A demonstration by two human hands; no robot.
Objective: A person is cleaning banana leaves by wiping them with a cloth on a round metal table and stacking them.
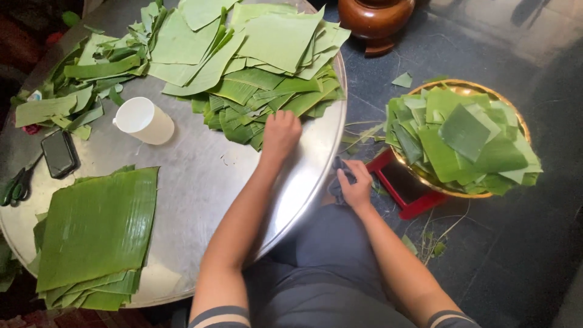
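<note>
My left hand rests knuckles-up on the near edge of a heap of cut green banana-leaf pieces piled on a round metal tray; its fingers curl onto the small dark-green pieces. My right hand is off the tray, above my lap, closed on a dark grey cloth. A brass bowl to the right holds a pile of squarish leaf pieces.
On the tray lie a white paper cup on its side, a black phone, green-handled scissors and a stack of large leaves. A red-framed tablet lies on the dark floor; a brown wooden pot stands beyond.
</note>
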